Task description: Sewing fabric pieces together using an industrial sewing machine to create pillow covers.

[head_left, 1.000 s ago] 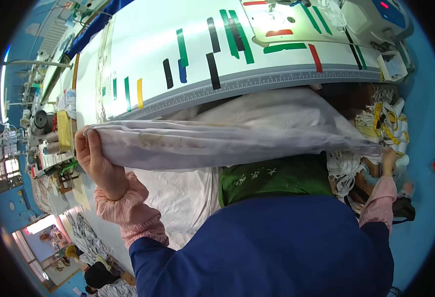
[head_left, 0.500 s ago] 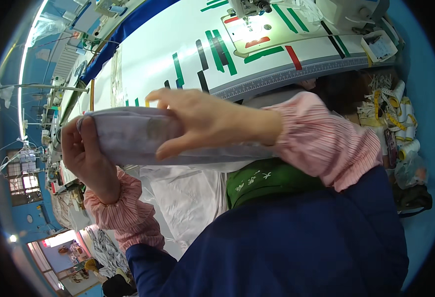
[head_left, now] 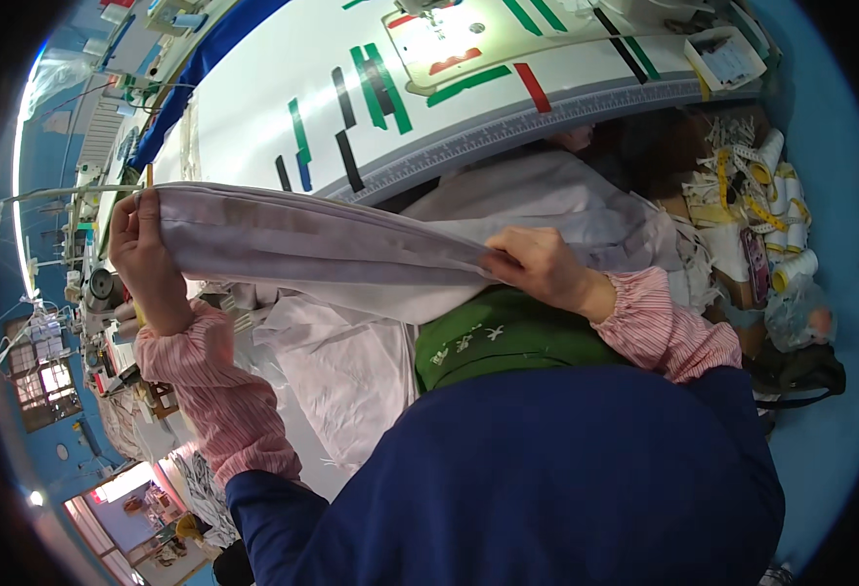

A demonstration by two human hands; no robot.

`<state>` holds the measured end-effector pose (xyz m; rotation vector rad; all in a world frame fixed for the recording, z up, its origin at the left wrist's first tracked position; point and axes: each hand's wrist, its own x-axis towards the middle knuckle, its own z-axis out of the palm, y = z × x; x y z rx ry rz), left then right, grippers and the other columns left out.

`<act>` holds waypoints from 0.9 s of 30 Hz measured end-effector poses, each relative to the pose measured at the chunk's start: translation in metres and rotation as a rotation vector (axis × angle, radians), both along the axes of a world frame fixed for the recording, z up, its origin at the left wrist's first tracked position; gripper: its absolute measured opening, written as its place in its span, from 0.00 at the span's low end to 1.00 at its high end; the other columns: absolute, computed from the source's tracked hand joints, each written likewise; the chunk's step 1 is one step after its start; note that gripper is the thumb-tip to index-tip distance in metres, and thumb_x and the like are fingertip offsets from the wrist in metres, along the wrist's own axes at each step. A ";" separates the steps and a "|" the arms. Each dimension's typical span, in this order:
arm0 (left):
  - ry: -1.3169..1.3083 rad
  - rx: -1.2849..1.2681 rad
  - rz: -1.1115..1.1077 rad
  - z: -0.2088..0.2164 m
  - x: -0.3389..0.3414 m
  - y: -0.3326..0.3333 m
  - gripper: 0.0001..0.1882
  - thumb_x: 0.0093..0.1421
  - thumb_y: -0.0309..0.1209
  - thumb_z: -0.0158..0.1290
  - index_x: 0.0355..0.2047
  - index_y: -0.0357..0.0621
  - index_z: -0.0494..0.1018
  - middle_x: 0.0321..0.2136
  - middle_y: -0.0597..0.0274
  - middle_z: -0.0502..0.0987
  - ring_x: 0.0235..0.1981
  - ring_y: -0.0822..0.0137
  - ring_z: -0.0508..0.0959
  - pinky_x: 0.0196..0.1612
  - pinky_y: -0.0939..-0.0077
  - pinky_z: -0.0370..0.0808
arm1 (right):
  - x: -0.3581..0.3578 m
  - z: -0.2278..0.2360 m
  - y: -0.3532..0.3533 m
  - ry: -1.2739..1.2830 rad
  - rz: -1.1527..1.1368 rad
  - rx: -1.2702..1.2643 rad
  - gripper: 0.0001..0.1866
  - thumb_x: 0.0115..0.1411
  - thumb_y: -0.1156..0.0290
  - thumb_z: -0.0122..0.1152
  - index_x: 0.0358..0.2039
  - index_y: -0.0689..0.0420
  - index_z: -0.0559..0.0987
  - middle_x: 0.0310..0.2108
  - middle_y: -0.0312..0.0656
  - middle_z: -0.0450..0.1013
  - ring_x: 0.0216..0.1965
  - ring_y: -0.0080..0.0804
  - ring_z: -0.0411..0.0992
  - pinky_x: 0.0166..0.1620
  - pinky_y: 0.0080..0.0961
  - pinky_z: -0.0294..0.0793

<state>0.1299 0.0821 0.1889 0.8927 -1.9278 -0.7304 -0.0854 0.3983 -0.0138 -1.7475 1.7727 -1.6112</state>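
A long piece of pale grey-lilac fabric [head_left: 322,239] is stretched between my two hands in lengthwise folds. At the left, my left hand [head_left: 146,254] pinches its end, raised in front of the table edge. My right hand [head_left: 544,269] is closed around the gathered cloth farther along, above my green apron [head_left: 507,337]. More of the same fabric hangs down over my lap and spreads to the right, below the table edge. The fingertips of my right hand are partly hidden by the cloth.
Ahead lies a white sewing table [head_left: 253,107] with green, black and red tape strips and a ruler strip [head_left: 527,127] along its front. A lit sewing machine plate [head_left: 439,49] is at the top. Thread spools [head_left: 791,210], a yellow measuring tape and a small white box [head_left: 725,61] are at right.
My right hand has moved right and down along the fabric and closed on it. The cloth is now drawn out longer. My left hand still holds its end, slightly farther left.
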 end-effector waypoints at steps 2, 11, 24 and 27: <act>-0.029 0.019 0.002 -0.003 -0.003 -0.009 0.10 0.65 0.34 0.55 0.32 0.38 0.75 0.25 0.69 0.75 0.26 0.81 0.68 0.29 0.86 0.65 | -0.011 -0.021 0.019 0.010 -0.017 0.056 0.08 0.51 0.78 0.66 0.31 0.61 0.76 0.24 0.44 0.71 0.22 0.43 0.71 0.26 0.33 0.69; -0.034 0.108 0.030 -0.007 0.024 -0.037 0.07 0.65 0.32 0.55 0.36 0.41 0.75 0.31 0.66 0.77 0.30 0.77 0.74 0.33 0.83 0.71 | -0.059 -0.085 0.075 -0.081 -0.076 0.216 0.05 0.55 0.76 0.62 0.33 0.61 0.76 0.27 0.44 0.73 0.28 0.39 0.73 0.30 0.29 0.71; -0.138 0.345 0.228 -0.074 0.147 -0.081 0.07 0.64 0.33 0.55 0.35 0.42 0.75 0.31 0.68 0.76 0.33 0.74 0.73 0.39 0.80 0.72 | -0.076 -0.034 0.102 -0.308 0.088 0.227 0.11 0.59 0.68 0.66 0.32 0.62 0.75 0.23 0.40 0.72 0.22 0.30 0.70 0.26 0.25 0.67; -0.120 0.377 0.227 -0.083 0.168 -0.084 0.07 0.64 0.33 0.56 0.34 0.43 0.75 0.30 0.68 0.76 0.33 0.74 0.73 0.39 0.81 0.72 | -0.083 -0.026 0.104 -0.298 0.165 0.264 0.12 0.56 0.68 0.69 0.31 0.62 0.76 0.23 0.40 0.71 0.21 0.30 0.69 0.25 0.24 0.65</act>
